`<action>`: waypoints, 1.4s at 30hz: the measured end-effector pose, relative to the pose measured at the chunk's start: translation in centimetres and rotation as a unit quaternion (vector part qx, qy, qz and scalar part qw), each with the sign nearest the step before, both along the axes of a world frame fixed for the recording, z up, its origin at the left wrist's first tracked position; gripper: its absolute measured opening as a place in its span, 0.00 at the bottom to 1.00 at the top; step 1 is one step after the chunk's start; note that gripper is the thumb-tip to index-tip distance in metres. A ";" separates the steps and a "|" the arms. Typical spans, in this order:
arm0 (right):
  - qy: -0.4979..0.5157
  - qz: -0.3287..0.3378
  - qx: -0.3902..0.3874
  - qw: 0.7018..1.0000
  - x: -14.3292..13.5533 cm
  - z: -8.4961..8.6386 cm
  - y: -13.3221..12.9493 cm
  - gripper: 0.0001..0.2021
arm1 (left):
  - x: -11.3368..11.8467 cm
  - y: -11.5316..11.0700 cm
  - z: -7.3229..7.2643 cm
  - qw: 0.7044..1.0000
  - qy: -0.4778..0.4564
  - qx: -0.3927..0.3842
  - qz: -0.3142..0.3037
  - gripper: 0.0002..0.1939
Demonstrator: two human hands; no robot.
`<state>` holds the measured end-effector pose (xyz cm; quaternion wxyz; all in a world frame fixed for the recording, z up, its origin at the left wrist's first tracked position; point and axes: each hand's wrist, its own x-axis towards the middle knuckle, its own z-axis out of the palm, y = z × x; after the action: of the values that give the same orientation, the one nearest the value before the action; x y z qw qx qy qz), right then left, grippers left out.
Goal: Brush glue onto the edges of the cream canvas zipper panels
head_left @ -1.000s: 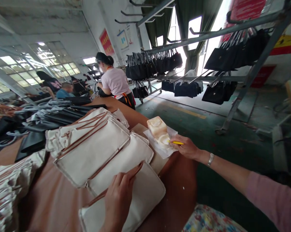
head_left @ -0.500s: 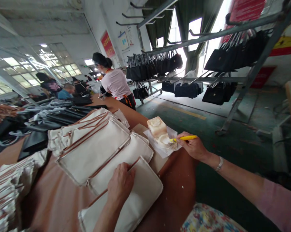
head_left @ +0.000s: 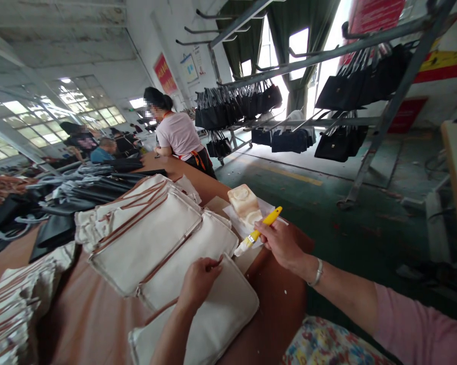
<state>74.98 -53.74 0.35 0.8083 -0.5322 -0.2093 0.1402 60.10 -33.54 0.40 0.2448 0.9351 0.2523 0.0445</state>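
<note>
My right hand (head_left: 283, 244) grips a yellow-handled paintbrush (head_left: 269, 218), its bristles coated white and pointing down and left. Those bristles are above the far corner of the nearest cream bag piece (head_left: 228, 309). At that piece's brown-trimmed top edge, my left hand (head_left: 200, 281) is closed with thumb and finger pinching the edge. Beyond the brush stands a cream-coloured tub (head_left: 244, 200) with white residue, resting on a white sheet (head_left: 264, 210). More cream bag pieces (head_left: 148, 228) overlap in a row to the left.
Another stack of cream pieces (head_left: 15, 304) lies at the left of the brown table (head_left: 87, 309). Black bags (head_left: 99, 187) are piled behind. A person in a pink top (head_left: 179, 133) leans at the table's far end. Racks with black bags (head_left: 350, 91) stand at right.
My right hand has brought the brush from the tub toward the nearest bag piece, bristles now angled down. My left hand has shifted slightly along the edge, its fingers now pinching.
</note>
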 end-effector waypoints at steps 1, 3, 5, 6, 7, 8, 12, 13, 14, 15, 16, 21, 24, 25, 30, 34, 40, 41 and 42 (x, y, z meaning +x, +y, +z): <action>-0.027 0.000 -0.018 0.999 -0.4 0.1 0.3 0.19 | -0.4 -0.2 0.1 1.000 -0.013 -0.017 -0.002 0.17; -0.084 0.012 -0.055 0.995 -1.3 0.2 0.9 0.18 | -1.2 -0.8 0.5 0.998 -0.032 -0.048 -0.007 0.19; -0.134 0.022 -0.081 0.987 -1.8 0.5 1.6 0.16 | -1.8 -1.6 0.9 0.997 -0.042 -0.071 -0.014 0.19; -0.151 0.020 -0.088 0.984 -2.0 0.7 1.9 0.16 | -2.1 -2.0 1.1 0.996 -0.047 -0.080 -0.018 0.18; -0.164 0.010 -0.094 0.982 -2.0 0.9 2.1 0.16 | -2.3 -2.4 1.3 0.994 -0.053 -0.091 -0.021 0.18; -0.175 -0.007 -0.099 0.979 -1.9 1.1 2.2 0.17 | -2.5 -2.7 1.4 0.993 -0.062 -0.102 -0.024 0.17; -0.210 -0.065 -0.103 0.970 -1.8 2.1 1.3 0.18 | -3.1 -3.7 1.6 0.988 -0.093 -0.121 -0.017 0.14; -0.213 -0.064 -0.102 0.970 -1.9 2.3 0.9 0.18 | -3.2 -3.9 1.6 0.989 -0.096 -0.114 -0.012 0.14; -0.214 -0.052 -0.099 0.970 -2.1 2.4 0.6 0.18 | -3.3 -4.1 1.6 0.989 -0.099 -0.107 -0.009 0.13; -0.214 -0.034 -0.096 0.972 -2.3 2.4 0.3 0.17 | -3.4 -4.3 1.6 0.990 -0.103 -0.101 -0.009 0.13; -0.214 -0.014 -0.093 0.972 -2.5 2.4 0.1 0.17 | -3.5 -4.5 1.6 0.989 -0.109 -0.096 -0.011 0.12; -0.194 -0.051 -0.097 0.975 -2.0 1.9 0.3 0.17 | -4.6 -6.1 1.3 0.987 -0.145 -0.061 -0.040 0.11; -0.173 -0.004 -0.098 0.980 -1.6 1.9 0.5 0.18 | -5.4 -6.8 1.0 0.985 -0.163 -0.026 -0.049 0.11; -0.165 0.038 -0.102 0.980 -1.7 2.1 0.5 0.18 | -5.6 -7.0 0.9 0.985 -0.166 -0.015 -0.047 0.11; -0.106 0.145 -0.098 0.979 -2.0 3.4 -0.6 0.17 | -6.0 -7.2 0.4 0.987 -0.160 0.005 -0.030 0.10; -0.146 0.055 -0.098 0.983 -1.7 3.6 -0.5 0.18 | -6.0 -7.0 0.5 0.987 -0.155 0.016 -0.042 0.10; 0.010 0.157 -0.091 0.983 -4.2 2.0 -0.7 0.19 | -7.9 -7.2 -0.3 0.978 -0.108 0.174 -0.036 0.13; 0.039 0.129 -0.081 0.987 -4.4 1.8 -1.1 0.18 | -8.5 -7.2 -0.7 0.974 -0.094 0.203 -0.025 0.15; 0.057 0.086 -0.075 0.992 -4.4 1.7 -1.4 0.17 | -9.3 -7.1 -1.1 0.971 -0.082 0.222 -0.011 0.17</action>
<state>70.59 -55.15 2.05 0.7617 -0.5625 -0.1967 0.2542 50.83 -40.65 -0.68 0.0511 0.9619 0.2050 0.1733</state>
